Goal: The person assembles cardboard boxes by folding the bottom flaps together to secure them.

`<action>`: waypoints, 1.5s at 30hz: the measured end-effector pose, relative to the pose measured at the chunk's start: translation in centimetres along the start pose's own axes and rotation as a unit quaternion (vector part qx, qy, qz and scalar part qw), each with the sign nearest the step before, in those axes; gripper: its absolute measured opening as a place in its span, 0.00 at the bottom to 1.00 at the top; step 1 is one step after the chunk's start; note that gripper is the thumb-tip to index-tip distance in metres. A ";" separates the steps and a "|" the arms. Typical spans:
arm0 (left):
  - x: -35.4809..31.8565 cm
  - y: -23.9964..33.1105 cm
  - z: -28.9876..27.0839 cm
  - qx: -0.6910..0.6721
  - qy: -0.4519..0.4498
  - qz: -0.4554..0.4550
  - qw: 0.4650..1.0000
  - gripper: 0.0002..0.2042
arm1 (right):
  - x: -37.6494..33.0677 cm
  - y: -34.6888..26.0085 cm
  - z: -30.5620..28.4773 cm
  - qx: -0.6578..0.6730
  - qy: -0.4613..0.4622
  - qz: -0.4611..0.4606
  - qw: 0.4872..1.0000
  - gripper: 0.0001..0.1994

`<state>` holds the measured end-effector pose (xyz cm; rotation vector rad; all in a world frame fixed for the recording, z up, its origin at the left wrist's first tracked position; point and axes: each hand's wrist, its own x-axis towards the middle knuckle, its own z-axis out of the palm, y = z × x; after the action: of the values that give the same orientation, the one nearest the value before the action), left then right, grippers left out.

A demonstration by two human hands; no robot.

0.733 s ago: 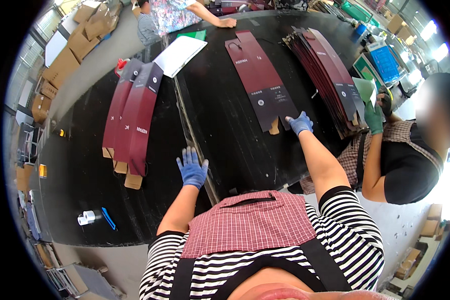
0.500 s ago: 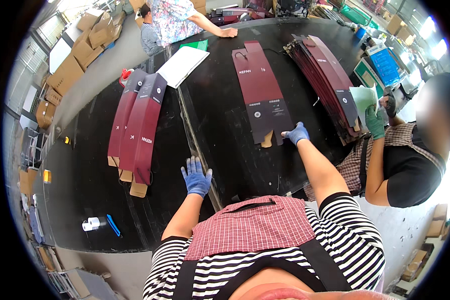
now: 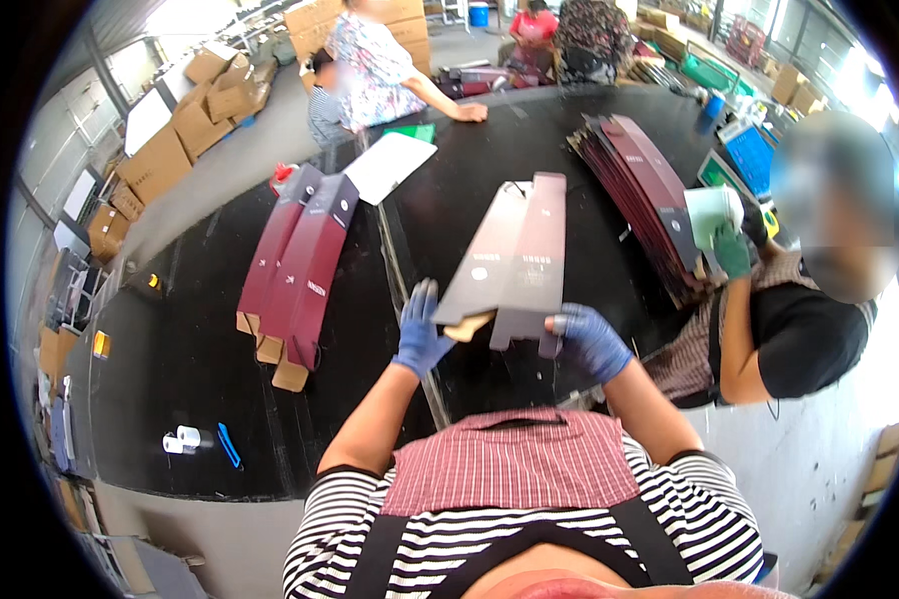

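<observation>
a flat maroon carton blank (image 3: 514,262) is held up above the black worktop (image 3: 200,349) by both blue-gloved hands. its lower left corner is clasped by the left hand (image 3: 422,334), and its lower right edge is gripped by the right hand (image 3: 587,339); the fingertips behind the blank are hidden. two more flat blanks (image 3: 295,268) lie to the left. a fanned stack of blanks (image 3: 641,190) is partly covered by a co-worker's green-gloved hand (image 3: 731,250).
</observation>
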<state>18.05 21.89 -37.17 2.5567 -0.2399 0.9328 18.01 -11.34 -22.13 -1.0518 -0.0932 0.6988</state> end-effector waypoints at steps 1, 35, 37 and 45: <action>3.9 3.7 -0.7 0.074 -0.041 0.081 0.993 0.42 | -1.1 -1.6 0.2 0.023 -0.022 -0.017 0.999 0.15; 16.1 20.2 -19.2 -0.604 0.056 -0.050 0.793 0.43 | -4.5 -13.8 12.9 -0.197 -0.173 -0.357 0.897 0.52; 16.1 21.3 -20.0 -0.584 0.052 -0.016 0.810 0.44 | -4.2 -14.1 11.3 -0.177 -0.193 -0.286 0.922 0.49; 20.5 21.6 -23.9 -0.703 -0.060 0.041 0.707 0.46 | -1.8 -13.8 6.2 -0.151 -0.271 -0.298 0.903 0.41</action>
<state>13.51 12.20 -0.50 1.1313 -0.7503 0.2809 20.87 -11.84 -7.19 -1.0185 -0.9944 0.3971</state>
